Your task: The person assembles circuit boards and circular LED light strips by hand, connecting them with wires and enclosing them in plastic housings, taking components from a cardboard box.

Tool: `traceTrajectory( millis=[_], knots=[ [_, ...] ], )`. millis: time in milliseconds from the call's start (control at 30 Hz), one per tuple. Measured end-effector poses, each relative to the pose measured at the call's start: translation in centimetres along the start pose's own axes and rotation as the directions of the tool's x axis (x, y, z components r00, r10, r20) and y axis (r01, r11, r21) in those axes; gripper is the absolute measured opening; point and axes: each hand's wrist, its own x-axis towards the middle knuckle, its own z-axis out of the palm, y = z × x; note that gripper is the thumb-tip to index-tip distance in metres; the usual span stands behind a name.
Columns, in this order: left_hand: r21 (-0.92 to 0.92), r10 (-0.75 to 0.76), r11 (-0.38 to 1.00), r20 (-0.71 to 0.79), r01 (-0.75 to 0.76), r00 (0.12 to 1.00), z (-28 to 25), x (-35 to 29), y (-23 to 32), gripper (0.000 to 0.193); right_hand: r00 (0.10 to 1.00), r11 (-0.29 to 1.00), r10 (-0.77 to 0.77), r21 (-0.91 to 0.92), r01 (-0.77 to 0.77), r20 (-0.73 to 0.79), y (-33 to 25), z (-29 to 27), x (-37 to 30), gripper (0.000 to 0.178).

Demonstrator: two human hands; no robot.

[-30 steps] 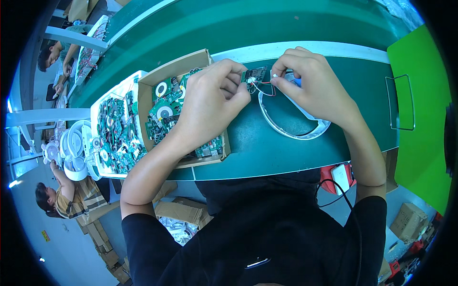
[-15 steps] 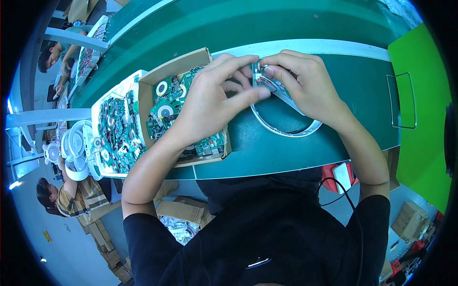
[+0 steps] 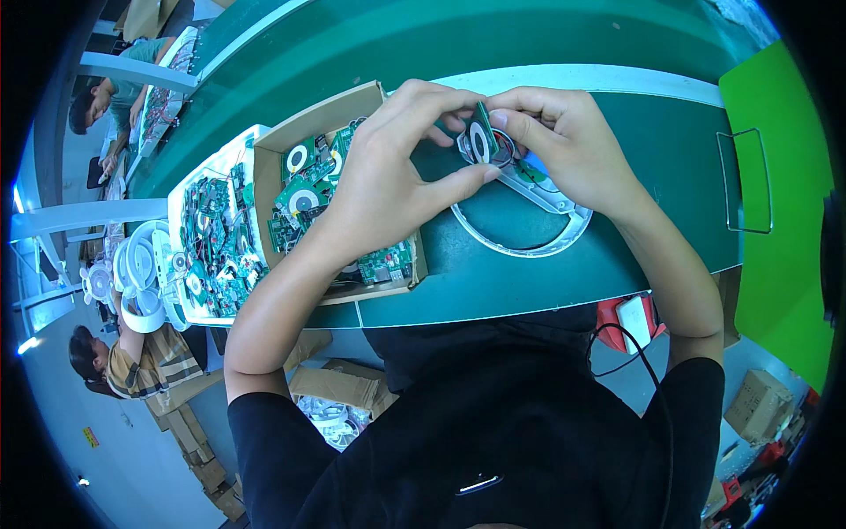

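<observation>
A green circuit board [image 3: 480, 141] with a white ring on its face stands tilted on edge between my hands. My left hand [image 3: 401, 163] is closed on it, thumb at its lower edge and fingers behind its top. At the board's upper right edge, the thumb and forefinger of my right hand [image 3: 568, 145] are pinched together; exactly what they grip is partly hidden. Thin wires [image 3: 504, 148] curl just below those fingertips. Under both hands a white ring-shaped plastic housing [image 3: 522, 252] with a straight crossbar [image 3: 539, 190] lies on the green tabletop.
Left of my hands, a cardboard box [image 3: 317, 115] holds several green boards, beside a white tray [image 3: 179, 207] full of boards and wires. White plastic parts [image 3: 141, 269] are stacked farther left. A green panel with a wire handle [image 3: 747, 181] borders the right. Two people are at the left.
The circuit board has swung round so its white ring faces into view. The housing has shifted slightly left and down, and its crossbar shows more. Both hands stay close together.
</observation>
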Motion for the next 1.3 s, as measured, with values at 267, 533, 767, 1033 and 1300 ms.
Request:
traceTrajectory(
  millis=[267, 533, 767, 1033, 1300],
  knots=[
    [-0.225, -0.122, 0.968, -0.035, 0.111, 0.992, 0.4, -0.3, -0.8, 0.044, 0.999, 0.984, 0.039, 0.176, -0.032, -0.034, 0.2, 0.3, 0.2, 0.014],
    [-0.070, -0.158, 0.985, -0.015, 0.157, 0.987, -0.7, -0.1, -0.4, 0.035, 0.997, 0.997, -0.083, -0.002, 0.083, -0.004, 0.4, 0.6, 0.0, 0.012],
    [0.158, -0.008, 0.987, -0.007, 0.009, 1.000, -0.2, 0.0, 0.7, 0.020, 0.990, 0.995, -0.096, -0.035, 0.093, -0.099, 0.3, 0.9, -0.1, 0.015],
    [0.206, -0.106, 0.972, -0.029, 0.109, 0.994, -0.2, 0.0, 0.3, 0.016, 0.975, 0.978, -0.161, -0.154, 0.138, -0.152, 0.2, 1.1, -0.2, 0.016],
    [0.266, -0.152, 0.951, -0.043, 0.158, 0.987, 0.2, 0.1, 0.7, 0.038, 0.978, 0.963, -0.152, -0.244, 0.115, -0.139, 0.1, 1.3, -0.5, 0.013]
  ],
)
